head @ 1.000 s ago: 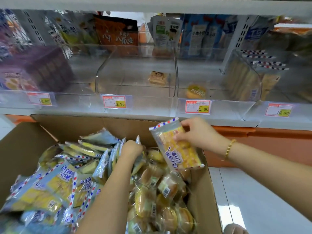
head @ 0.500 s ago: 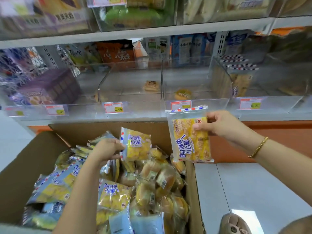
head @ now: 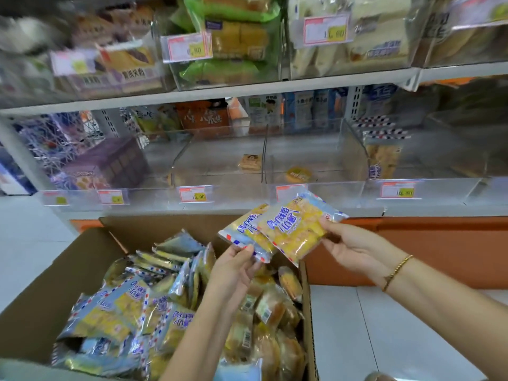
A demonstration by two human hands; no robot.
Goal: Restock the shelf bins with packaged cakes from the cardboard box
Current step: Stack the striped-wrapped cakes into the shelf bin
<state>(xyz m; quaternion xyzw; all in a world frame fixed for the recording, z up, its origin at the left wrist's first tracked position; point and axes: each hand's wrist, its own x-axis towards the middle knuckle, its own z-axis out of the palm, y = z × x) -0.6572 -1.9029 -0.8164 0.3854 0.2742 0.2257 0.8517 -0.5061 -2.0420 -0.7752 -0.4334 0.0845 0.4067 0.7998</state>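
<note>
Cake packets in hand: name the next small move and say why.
Probably lift both toward the right-hand bin. The left hand holds one cake packet, the right hand a second cake packet, overlapped over the cardboard box's far corner, and that bin's upright packets show the same striped edging.

Purple box (head: 110, 163) left; green-wrapped bread (head: 225, 71) above; tiled floor (head: 384, 339).
</note>
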